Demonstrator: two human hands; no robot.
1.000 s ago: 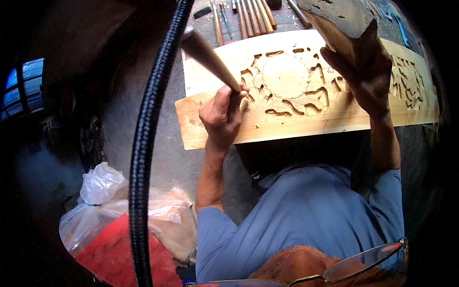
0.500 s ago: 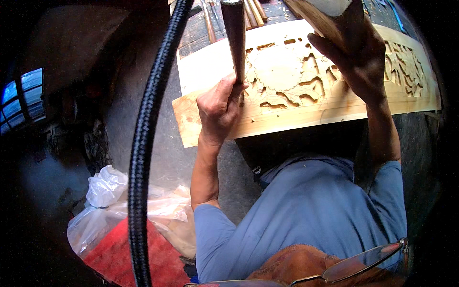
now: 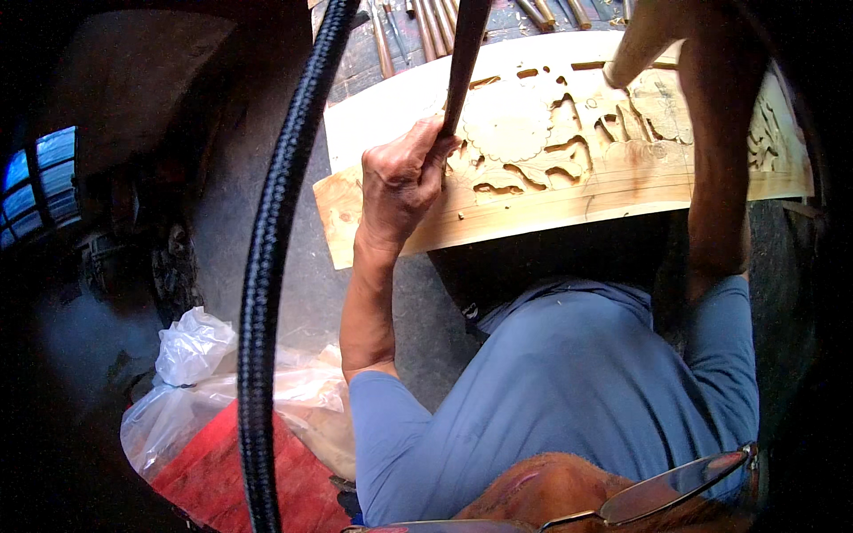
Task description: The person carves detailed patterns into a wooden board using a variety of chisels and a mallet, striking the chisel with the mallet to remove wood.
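My left hand (image 3: 402,182) is closed around a chisel (image 3: 465,67) with a long dark shaft. It stands nearly upright, leaning slightly right at the top, over the left part of a pale wooden panel (image 3: 391,115). The chisel's lower tip is hidden behind my fingers. Openwork cuts and a scalloped round outline mark the panel. Higher up on the right, my right hand (image 3: 724,40) is in shadow, gripping a wooden mallet (image 3: 647,40). A blunt, pale end of the mallet points down toward the panel; the rest runs out of view at the top.
Several wooden-handled carving tools (image 3: 431,27) lie beyond the panel on the workbench (image 3: 355,71). A black braided cable (image 3: 267,266) crosses the view at left. Below left are a clear plastic bag (image 3: 195,346) and a red cloth (image 3: 249,471). Small wood chips dot the panel.
My right hand with the mallet has risen and moved right, uncovering more of the carving. The chisel's top has tipped right, while my left hand stays almost in place.
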